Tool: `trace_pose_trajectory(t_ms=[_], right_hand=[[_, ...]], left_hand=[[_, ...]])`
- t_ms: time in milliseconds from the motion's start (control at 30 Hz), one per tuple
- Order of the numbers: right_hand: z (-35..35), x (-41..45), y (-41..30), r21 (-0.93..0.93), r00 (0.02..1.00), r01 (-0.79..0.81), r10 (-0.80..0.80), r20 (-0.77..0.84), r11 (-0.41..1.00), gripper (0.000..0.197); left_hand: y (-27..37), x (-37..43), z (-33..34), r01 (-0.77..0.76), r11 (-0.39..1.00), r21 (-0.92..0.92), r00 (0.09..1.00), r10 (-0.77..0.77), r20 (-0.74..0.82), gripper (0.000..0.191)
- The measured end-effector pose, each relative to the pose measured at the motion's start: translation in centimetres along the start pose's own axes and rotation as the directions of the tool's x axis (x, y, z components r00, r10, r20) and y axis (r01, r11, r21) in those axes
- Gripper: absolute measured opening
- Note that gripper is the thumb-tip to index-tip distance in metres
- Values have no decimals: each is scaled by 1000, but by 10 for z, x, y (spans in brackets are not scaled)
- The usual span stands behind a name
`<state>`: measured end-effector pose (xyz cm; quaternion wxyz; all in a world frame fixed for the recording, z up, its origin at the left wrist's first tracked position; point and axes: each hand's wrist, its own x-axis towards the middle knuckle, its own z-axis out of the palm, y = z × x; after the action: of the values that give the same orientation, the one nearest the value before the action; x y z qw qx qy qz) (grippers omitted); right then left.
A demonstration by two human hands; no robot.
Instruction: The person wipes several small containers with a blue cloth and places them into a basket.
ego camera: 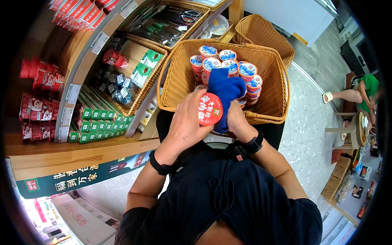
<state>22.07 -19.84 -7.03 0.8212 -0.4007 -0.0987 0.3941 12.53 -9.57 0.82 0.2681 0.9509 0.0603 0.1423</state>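
My left hand [187,120] grips a round food tub with a red printed lid [210,109], tilted so that the lid faces up towards me. In my right hand [238,118] is a bunched blue cloth [225,92], which lies against the tub's right side and drapes over its far edge. Both hands are above the near rim of a woven wicker basket [269,101]. Inside it stand stacked tubs with blue, white and orange lids [231,65]. The cloth hides some of these stacks.
To the left, wooden shelving [61,156] holds red tubs [46,75], green-ended boxes [98,125] and a wicker tray of skewers [134,61]. Another tray contains scissors [188,16]. A second wicker basket [263,30] stands behind. A person in green [367,92] sits at the far right.
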Motion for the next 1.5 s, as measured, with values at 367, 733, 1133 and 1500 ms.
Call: trace_pose_trajectory(t_ms=[367,733,1133,1500], right_hand=[[-55,-1,-46,-34,964,120,-124,-237,992,32],[-94,2,-24,41,934,62,-43,-353,997,40],[-89,-6,-26,75,954,54,-29,-299,996,43],[-96,8,-19,205,950,105,-38,-309,973,35]], left_hand=[[-79,44,-1,180,984,20,983,-179,-27,66],[-112,105,53,91,914,395,763,-319,563,78],[-163,130,128,36,761,647,452,-590,669,58],[-123,129,73,97,961,258,654,-257,711,46]])
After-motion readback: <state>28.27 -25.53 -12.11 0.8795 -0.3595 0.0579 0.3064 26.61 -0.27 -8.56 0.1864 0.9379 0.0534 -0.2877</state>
